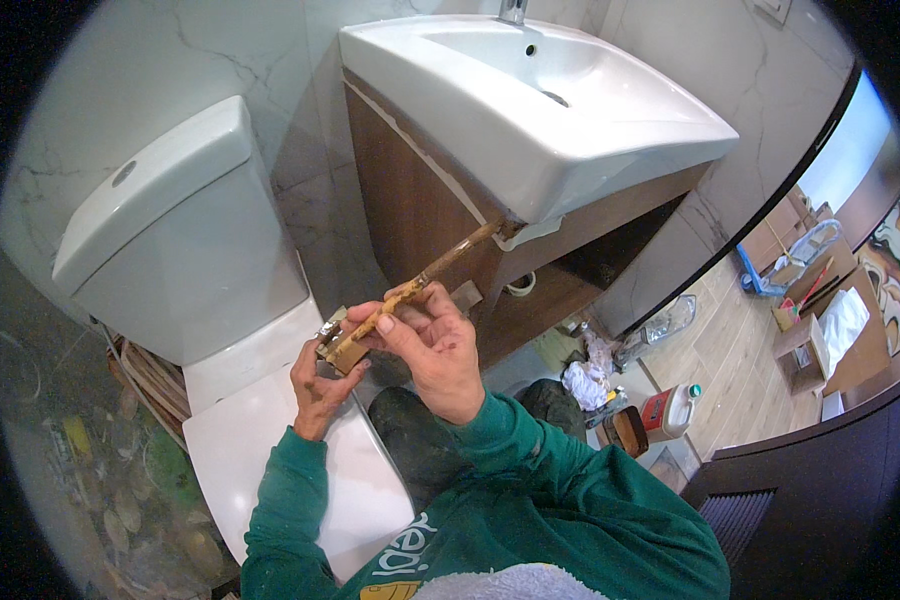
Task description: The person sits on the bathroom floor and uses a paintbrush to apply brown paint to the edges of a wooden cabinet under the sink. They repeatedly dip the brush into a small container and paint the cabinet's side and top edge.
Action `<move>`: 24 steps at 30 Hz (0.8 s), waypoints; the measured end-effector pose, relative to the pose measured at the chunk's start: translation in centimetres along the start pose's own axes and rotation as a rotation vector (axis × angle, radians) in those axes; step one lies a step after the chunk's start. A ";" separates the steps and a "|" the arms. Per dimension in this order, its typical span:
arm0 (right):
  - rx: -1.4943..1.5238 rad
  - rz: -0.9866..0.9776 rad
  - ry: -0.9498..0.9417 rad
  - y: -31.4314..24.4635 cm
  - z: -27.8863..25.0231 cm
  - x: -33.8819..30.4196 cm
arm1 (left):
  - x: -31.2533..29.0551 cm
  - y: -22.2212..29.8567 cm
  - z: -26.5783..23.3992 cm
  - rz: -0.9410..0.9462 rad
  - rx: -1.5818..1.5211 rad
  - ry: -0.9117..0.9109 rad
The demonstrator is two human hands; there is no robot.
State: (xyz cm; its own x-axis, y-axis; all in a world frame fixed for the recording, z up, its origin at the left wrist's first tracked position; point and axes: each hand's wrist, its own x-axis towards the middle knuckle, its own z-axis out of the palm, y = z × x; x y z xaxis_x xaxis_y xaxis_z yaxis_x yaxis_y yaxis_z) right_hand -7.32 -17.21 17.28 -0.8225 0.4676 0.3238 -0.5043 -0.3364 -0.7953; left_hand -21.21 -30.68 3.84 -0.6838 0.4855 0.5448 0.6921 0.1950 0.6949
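Note:
In front of the vanity, my right hand [440,350] pinches a long thin stick [450,257] with brown and yellowish stains. Its upper end reaches, in this view, the front corner of the cabinet under the basin; whether it touches cannot be made out. The lower end meets a small tan block [346,360] with a shiny metal part beside it. My left hand [320,388] is closed around that block, above the toilet lid. Dark smudges mark the fingers of both hands.
A white washbasin [560,130] tops the brown wooden cabinet [410,180]. At left stands a white toilet [195,250], with coiled hose [150,385] beside it. A red can [668,412], plastic bags [588,380] and an open brown container [625,432] stand on the floor near the dark door [810,500].

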 end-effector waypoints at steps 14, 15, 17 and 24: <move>0.031 0.047 0.025 0.3 0.6 0.2 | 0.1 -0.3 -0.1 -0.030 0.005 -0.025; 0.034 0.020 0.014 0.3 0.6 0.0 | 0.1 -0.3 -0.1 -0.047 0.017 -0.038; 0.061 0.014 0.012 0.4 0.6 -0.3 | 0.1 -0.2 0.0 -0.038 0.006 -0.035; -0.001 -0.032 -0.001 0.5 0.0 -0.3 | 0.3 0.3 0.1 -0.029 0.015 0.007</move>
State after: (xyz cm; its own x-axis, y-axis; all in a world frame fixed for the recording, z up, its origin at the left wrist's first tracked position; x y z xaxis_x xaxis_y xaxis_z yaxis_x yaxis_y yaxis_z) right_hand -7.37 -17.53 16.82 -0.8061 0.4772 0.3501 -0.5304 -0.3200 -0.7850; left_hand -21.14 -30.42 4.18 -0.7052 0.4733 0.5280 0.6755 0.2219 0.7032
